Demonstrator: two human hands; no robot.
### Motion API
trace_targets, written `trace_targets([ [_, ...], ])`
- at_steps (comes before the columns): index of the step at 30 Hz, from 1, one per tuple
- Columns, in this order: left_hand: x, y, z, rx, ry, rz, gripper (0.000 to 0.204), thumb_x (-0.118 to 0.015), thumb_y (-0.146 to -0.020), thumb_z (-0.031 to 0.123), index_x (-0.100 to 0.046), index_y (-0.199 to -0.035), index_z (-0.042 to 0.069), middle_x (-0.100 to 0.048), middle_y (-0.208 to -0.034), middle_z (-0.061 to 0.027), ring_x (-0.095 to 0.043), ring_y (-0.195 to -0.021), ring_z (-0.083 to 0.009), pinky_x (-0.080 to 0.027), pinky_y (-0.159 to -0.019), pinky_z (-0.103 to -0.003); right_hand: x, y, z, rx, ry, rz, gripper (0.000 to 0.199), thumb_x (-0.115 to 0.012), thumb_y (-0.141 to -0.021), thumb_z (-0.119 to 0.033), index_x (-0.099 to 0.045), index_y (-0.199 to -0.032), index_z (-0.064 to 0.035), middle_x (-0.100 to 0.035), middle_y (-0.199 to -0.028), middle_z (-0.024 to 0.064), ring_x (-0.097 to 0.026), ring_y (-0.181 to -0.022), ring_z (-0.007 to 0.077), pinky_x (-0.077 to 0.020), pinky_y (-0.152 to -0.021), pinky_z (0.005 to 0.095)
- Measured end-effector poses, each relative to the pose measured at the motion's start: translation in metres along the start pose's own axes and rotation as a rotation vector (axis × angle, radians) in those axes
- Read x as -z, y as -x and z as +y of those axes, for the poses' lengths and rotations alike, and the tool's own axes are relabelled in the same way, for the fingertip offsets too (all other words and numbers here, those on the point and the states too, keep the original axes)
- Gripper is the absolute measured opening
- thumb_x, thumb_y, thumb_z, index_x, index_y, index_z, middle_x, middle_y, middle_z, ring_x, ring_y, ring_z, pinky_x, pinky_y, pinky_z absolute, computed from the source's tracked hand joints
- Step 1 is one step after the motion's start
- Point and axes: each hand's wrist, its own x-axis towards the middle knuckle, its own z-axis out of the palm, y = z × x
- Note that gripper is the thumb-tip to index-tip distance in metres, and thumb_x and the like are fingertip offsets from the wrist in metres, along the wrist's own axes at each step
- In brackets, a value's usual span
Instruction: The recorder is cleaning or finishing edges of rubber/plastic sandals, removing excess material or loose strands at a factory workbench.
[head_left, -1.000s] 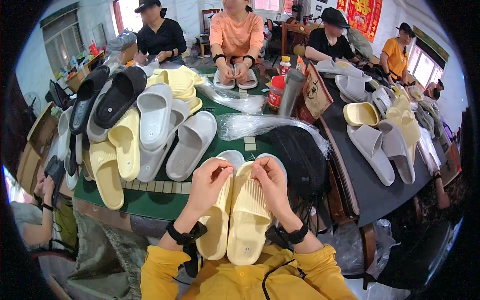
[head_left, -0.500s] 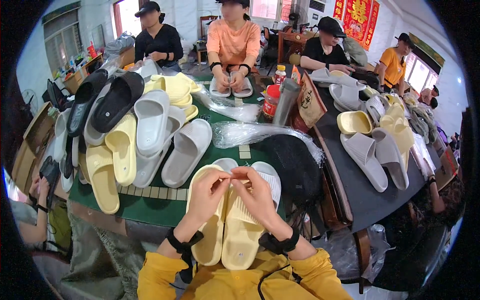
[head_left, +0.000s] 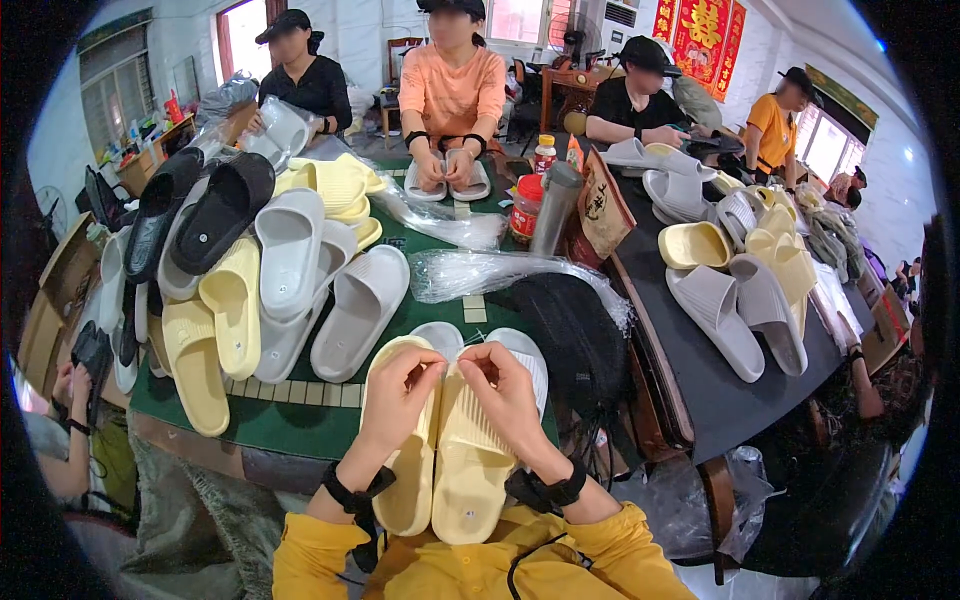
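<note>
A pair of pale yellow slide slippers stands side by side at the table's near edge, toes pointing away from me. My left hand is over the left slipper's strap, thumb and fingertips pinched together. Over the other strap, my right hand makes a similar pinch, its fingertips a small gap from the left ones. Anything between the fingertips is too small to make out. Just beyond the yellow pair, partly covered by it, lie grey slippers.
A heap of grey, yellow and black slippers fills the table's left side. Clear plastic strips, a black cap-like fabric item, a red-lidded jar and a grey flask lie beyond. More slippers cover the dark table at right. Co-workers sit around.
My fingertips, touching before, have drawn slightly apart. At the back left, the co-worker in black now holds up pale slippers. The whole view has shifted a little.
</note>
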Motion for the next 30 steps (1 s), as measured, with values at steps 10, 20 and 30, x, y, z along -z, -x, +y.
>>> trace_targets([
  [10, 0.0, -0.001, 0.005, -0.029, -0.009, -0.069, 0.005, -0.064, -0.089, 0.002, -0.064, -0.093, -0.001, -0.062, -0.079, -0.0083, -0.059, -0.07, -0.0155, -0.046, -0.064, -0.028, 0.002, -0.001, -0.002, -0.021, -0.046, -0.058, 0.01, -0.065, -0.093, -0.009, -0.063, -0.097, -0.0002, -0.061, -0.077, 0.0019, -0.055, -0.069, 0.0072, -0.0457, -0.063, 0.0237],
  [20, -0.001, 0.002, 0.0, -0.069, -0.012, -0.037, 0.006, -0.063, -0.089, 0.002, -0.064, -0.095, -0.001, -0.06, -0.082, -0.0098, -0.056, -0.066, -0.0185, -0.044, -0.059, -0.029, 0.0, 0.0, -0.008, -0.011, 0.03, -0.09, 0.012, -0.065, -0.093, -0.009, -0.06, -0.098, 0.0001, -0.061, -0.077, 0.0036, -0.054, -0.068, 0.0082, -0.0449, -0.062, 0.0244],
  [30, -0.002, 0.001, -0.001, -0.065, -0.02, -0.067, 0.005, -0.063, -0.09, 0.002, -0.064, -0.094, -0.002, -0.061, -0.082, -0.0102, -0.057, -0.068, -0.0196, -0.046, -0.063, -0.029, 0.002, 0.002, 0.002, -0.036, -0.131, 0.005, 0.012, -0.064, -0.094, -0.009, -0.061, -0.102, -0.0014, -0.062, -0.083, 0.0008, -0.056, -0.075, 0.0064, -0.0465, -0.068, 0.0226],
])
